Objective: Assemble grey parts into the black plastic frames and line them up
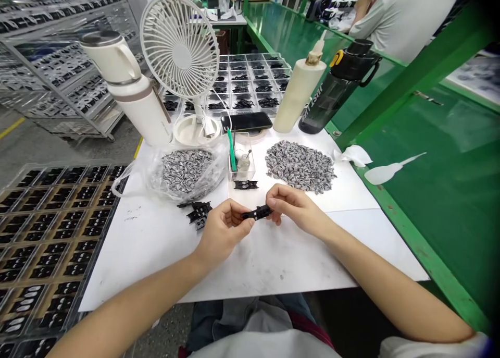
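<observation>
In the head view, the person's left hand (224, 230) and right hand (295, 209) meet above the near middle of a white work sheet (136, 254). Both are closed narrowly, pinching a black moulded part (257, 212) between thumbs and fingers. The part's long axis runs left to right, rising slightly toward its far-right end. Its left end sits in the left hand's grip and its right end in the right hand's, so it spans the small gap between them.

Just left of the left hand lies a small heap of similar black parts (198, 213). Farther away, straight ahead of the hands, a single black part (246, 184) lies on the sheet in front of a clear plastic box (242, 168), which holds a green-handled tool (233, 149). Left of the box, a clear plastic bag (186, 171) holds small grey-and-white pieces, and to its right a loose heap of similar pieces (300, 166) sits on the sheet.

Beyond these stand a black phone (246, 122), a white fan (179, 50), a cream thermos (128, 92), a cream glue bottle (299, 92) and a dark water bottle (338, 89). A tray of black parts (246, 82) sits farther back. Trays of black parts (50, 233) fill the near left. On the green bench (425, 139) at right lies a white plastic pipette (385, 173). A co-worker (402, 19) in a pale T-shirt is at the far right.
</observation>
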### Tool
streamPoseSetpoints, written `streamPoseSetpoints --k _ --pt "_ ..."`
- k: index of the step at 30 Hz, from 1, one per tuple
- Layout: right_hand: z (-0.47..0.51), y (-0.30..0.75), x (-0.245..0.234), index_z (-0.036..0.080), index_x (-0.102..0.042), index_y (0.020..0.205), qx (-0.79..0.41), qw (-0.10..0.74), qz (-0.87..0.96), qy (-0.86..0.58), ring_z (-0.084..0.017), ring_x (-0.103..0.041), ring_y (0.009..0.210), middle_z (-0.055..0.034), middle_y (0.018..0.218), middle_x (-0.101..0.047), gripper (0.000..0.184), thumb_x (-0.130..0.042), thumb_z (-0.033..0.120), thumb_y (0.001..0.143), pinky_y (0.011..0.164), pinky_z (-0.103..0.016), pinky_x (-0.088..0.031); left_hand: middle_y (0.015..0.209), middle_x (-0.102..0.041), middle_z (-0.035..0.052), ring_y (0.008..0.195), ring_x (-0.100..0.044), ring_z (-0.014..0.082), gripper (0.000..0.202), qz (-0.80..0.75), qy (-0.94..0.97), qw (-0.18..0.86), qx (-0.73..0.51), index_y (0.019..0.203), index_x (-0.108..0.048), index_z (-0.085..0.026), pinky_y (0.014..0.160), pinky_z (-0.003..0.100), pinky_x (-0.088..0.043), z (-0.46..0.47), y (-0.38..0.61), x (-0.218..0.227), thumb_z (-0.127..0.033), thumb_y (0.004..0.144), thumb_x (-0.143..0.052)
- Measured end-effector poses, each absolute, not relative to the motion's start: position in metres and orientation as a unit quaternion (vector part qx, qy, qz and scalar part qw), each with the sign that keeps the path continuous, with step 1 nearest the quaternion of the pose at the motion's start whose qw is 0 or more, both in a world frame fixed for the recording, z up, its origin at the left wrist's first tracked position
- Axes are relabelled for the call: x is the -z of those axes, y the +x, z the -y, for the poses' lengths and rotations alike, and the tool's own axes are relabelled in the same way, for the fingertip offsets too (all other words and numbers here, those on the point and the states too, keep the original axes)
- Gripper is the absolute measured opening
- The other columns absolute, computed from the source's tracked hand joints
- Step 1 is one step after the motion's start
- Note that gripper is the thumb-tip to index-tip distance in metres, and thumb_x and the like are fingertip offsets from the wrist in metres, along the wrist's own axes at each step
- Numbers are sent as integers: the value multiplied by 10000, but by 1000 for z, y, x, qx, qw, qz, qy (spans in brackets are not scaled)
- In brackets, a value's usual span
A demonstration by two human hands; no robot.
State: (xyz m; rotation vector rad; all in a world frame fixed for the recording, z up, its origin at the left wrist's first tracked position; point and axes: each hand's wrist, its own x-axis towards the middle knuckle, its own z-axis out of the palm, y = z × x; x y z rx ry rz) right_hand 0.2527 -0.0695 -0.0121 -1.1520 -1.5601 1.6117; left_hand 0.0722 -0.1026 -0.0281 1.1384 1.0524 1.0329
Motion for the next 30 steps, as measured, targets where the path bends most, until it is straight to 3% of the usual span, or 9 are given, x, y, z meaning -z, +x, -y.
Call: streamPoseSetpoints --k 6,12,23,30 --pt "68 259 14 152 -509 761 -646 344 563 -385 -96 -543 570 2 639 -559 157 -588 289 764 545 -224 -470 770 -619 6 715 -573 117 113 -434 644 431 -460 829 -608 -188 675 236 -468 108 68 30 -163 719 -614" --pt "74 269 6 173 -490 837 -599 376 625 -331 -117 -564 724 -34 827 -574 136 -597 210 762 651 -245 -470 899 -632 45 840 -592 164 411 -300 747 277 -525 987 -540 -183 742 285 -497 111 66 27 -114 617 -706" --pt "77 275 3 184 -469 879 -529 370 725 -238 -164 -578 847 -66 911 -586 180 -564 91 758 720 -316 -493 909 -576 64 856 -567 168 528 -272 758 238 -543 1042 -480 -173 723 296 -508 114 68 26 -162 581 -739" --pt "78 271 -1 175 -479 887 -545 357 709 -270 -162 -581 837 -66 886 -601 125 -552 153 787 733 -315 -473 964 -554 73 914 -529 188 578 -289 760 266 -518 1092 -457 -191 748 322 -492 115 69 30 -236 591 -740"
